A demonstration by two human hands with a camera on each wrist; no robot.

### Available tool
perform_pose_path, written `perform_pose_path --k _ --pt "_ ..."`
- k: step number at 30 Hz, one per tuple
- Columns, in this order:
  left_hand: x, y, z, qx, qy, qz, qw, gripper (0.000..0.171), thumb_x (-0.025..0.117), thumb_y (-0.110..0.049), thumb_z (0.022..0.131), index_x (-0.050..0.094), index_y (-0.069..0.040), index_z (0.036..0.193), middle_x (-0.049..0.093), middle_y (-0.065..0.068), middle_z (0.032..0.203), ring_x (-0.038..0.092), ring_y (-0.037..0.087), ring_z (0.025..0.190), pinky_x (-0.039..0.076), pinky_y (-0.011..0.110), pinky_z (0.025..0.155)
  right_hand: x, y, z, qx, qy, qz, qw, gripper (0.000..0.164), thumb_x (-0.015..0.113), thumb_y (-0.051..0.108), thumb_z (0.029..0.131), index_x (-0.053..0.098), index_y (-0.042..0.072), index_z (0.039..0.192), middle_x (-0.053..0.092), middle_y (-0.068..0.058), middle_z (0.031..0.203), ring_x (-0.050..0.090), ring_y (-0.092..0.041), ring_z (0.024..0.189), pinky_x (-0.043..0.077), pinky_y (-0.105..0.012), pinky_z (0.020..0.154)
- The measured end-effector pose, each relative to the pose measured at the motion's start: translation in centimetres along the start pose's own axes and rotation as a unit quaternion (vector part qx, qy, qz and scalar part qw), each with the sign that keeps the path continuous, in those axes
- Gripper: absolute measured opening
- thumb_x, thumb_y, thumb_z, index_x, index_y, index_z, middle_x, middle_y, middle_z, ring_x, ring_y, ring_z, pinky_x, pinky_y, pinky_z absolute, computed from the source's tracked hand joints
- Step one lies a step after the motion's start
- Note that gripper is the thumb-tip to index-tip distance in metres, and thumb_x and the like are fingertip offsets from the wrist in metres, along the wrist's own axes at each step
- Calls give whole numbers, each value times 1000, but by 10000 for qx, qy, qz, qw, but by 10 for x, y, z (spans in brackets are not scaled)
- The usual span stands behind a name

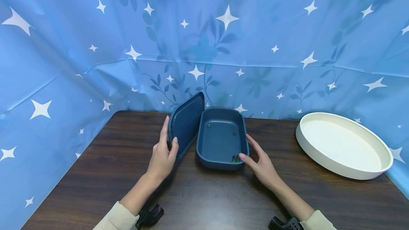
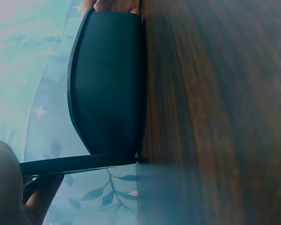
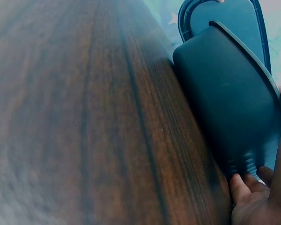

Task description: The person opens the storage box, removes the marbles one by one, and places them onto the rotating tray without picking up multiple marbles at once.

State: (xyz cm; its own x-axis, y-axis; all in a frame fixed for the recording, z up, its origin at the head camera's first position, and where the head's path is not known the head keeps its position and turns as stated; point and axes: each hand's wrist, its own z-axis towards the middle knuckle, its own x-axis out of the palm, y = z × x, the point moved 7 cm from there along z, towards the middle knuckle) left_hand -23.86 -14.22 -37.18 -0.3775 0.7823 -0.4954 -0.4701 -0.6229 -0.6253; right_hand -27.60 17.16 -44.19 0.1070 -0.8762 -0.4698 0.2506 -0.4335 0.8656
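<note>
The left hand (image 1: 162,159) pinches the upright lid (image 1: 186,125) beside the box (image 1: 215,164) on the table (image 1: 124,159), while the right hand (image 1: 262,166), gripping the box's right side, best holds it level.

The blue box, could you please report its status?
Left grip holds lid on edge. Right grip holds blue box. Box open, small pieces inside. Nothing apparently blocking.

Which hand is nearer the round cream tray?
Right. The right hand grips a rounded blue box left of the tray; the left hand grips a flat blue lid farther left.
</note>
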Motion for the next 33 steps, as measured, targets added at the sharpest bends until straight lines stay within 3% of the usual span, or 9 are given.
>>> perform_pose_path --k 4,7,11,13,18,21,24,27,33 --pt "1 -3 3 -143 178 -118 9997 94 62 0 95 0 -18 164 69 16 102 65 17 70 52 22 56 1 1 2 16 -21 -16 10000 71 61 28 101 24 20 161 27 -20 166 30 -50 149 37 -63 112" --pt "2 -4 5 -145 228 5 9996 104 69 4 88 -1 -16 164 62 19 135 68 21 91 54 23 62 1 1 1 -39 -20 10 10000 71 61 27 102 24 20 161 27 -20 166 30 -50 149 37 -64 112" --pt "3 -5 10 -76 459 485 9977 109 72 5 83 3 -17 164 41 18 158 64 28 105 53 30 67 0 1 0 -73 -33 21 10000 71 61 27 101 24 20 161 27 -19 166 31 -49 149 37 -64 112" --pt "3 -5 13 -85 592 645 9961 109 73 5 82 5 -16 164 30 17 165 63 31 104 53 34 66 0 1 0 -86 -38 15 10000 71 61 27 101 24 20 162 27 -19 166 30 -49 149 36 -66 112" --pt "-5 3 16 -648 596 521 9948 92 74 -9 88 19 -14 162 41 18 157 64 35 113 59 49 85 -1 2 -1 -191 -34 35 9998 72 62 29 101 24 20 162 28 -19 165 30 -49 150 35 -68 112" --pt "-11 12 17 -1124 472 330 9920 79 71 -21 93 28 -11 159 47 18 152 59 36 128 54 54 99 -1 2 -1 -242 -35 38 9997 72 62 29 101 24 20 162 28 -20 165 30 -49 150 35 -69 112" --pt "-15 23 19 -1598 474 331 9855 73 67 -27 97 31 -8 158 47 20 152 56 38 132 51 56 102 -1 2 0 -231 -31 48 9997 72 62 29 101 24 20 161 29 -20 165 30 -49 150 34 -69 112" --pt "-18 34 21 -2036 651 645 9748 75 67 -32 96 31 -6 157 45 23 153 52 42 135 47 61 105 -1 1 0 -190 -27 63 9998 72 62 29 101 25 20 161 29 -20 165 29 -49 150 33 -68 113" --pt "-21 55 19 -2347 1286 1655 9492 83 73 -35 91 34 3 154 47 31 148 52 48 132 47 62 103 0 0 0 -134 -25 70 9999 72 62 29 101 25 21 161 30 -21 165 30 -49 150 32 -68 114"
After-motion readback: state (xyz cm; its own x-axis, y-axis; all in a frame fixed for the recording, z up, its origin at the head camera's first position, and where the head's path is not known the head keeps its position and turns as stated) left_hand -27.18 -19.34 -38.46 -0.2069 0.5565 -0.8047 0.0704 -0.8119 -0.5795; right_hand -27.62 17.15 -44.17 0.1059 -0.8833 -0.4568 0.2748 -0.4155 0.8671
